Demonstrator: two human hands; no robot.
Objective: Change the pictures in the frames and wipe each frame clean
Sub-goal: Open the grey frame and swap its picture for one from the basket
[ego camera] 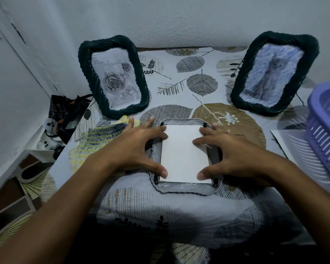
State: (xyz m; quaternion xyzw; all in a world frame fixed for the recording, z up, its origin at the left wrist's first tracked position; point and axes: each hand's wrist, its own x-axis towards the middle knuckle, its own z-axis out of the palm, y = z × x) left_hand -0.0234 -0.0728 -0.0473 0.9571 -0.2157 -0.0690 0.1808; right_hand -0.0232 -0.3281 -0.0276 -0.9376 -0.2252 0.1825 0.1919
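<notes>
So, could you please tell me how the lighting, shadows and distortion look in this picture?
Head view: dim, bluish light; the near edge of the table falls into deep shadow. Wide-angle bending makes the two standing frames, left and right, lean outward. The white sheet between the left hand and right hand is the brightest area, without glare. The basket casts striped shadows.
</notes>
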